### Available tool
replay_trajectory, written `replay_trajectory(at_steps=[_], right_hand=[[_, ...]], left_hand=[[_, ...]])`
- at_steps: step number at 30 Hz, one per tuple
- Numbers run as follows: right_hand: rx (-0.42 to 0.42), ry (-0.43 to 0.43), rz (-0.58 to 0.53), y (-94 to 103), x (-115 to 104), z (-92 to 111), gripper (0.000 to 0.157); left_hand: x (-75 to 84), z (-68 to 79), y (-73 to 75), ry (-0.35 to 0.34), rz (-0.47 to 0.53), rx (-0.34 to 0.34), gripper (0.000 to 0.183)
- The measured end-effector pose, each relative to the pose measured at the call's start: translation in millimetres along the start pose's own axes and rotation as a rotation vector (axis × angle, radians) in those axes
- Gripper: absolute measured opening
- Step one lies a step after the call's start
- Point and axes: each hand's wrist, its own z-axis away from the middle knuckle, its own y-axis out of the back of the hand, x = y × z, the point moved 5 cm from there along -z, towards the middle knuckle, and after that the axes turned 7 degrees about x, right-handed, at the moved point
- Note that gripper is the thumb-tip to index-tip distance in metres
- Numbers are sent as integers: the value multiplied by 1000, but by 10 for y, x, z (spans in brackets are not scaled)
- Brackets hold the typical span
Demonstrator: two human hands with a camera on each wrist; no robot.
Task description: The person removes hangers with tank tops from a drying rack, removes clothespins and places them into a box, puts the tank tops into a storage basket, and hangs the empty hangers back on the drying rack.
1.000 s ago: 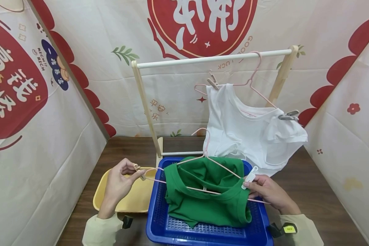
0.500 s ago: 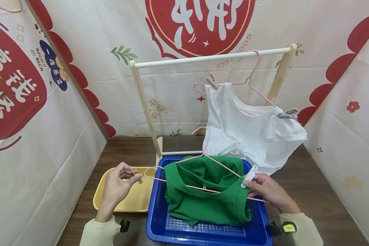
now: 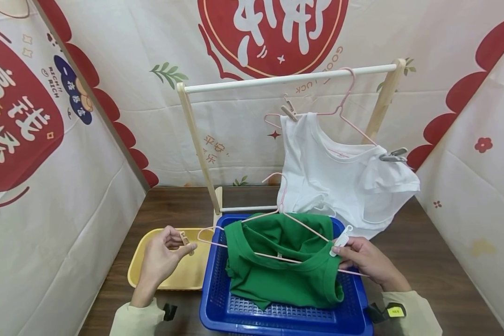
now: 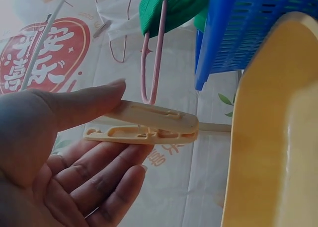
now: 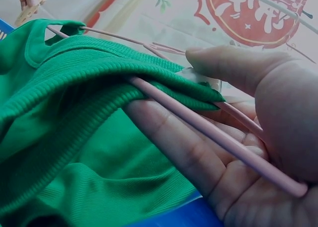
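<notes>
In my left hand a beige clothespin is pinched between thumb and fingertips, over the yellow tray. It is apart from the free left end of the pink hanger. That hanger runs through the shoulders of a green sleeveless top, which lies over the blue basket. At the top's right shoulder my right hand grips the hanger's end, with a white clothespin under the thumb. The right wrist view shows the ribbed edge and fingers beneath the hanger; the white clothespin is mostly hidden there.
Behind the basket stands a wooden rack with a white bar. A white top hangs from it on another pink hanger, with a beige clothespin and a grey clothespin. Printed cloth walls surround the brown table.
My left hand has drawn left, away from the hanger's end, with the beige clothespin coming off it. The right hand, green top and hanger have stayed nearly still.
</notes>
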Motion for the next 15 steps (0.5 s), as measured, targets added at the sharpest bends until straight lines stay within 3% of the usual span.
replay_trajectory(at_steps=[5,15], right_hand=[[12,-13,11,7,0,7,36],[17,-12,2,4,15,4,37]], left_hand=[[-51,1,-24,7,-32,-23,35],[-127,7,-71,91,-57,-86,42]])
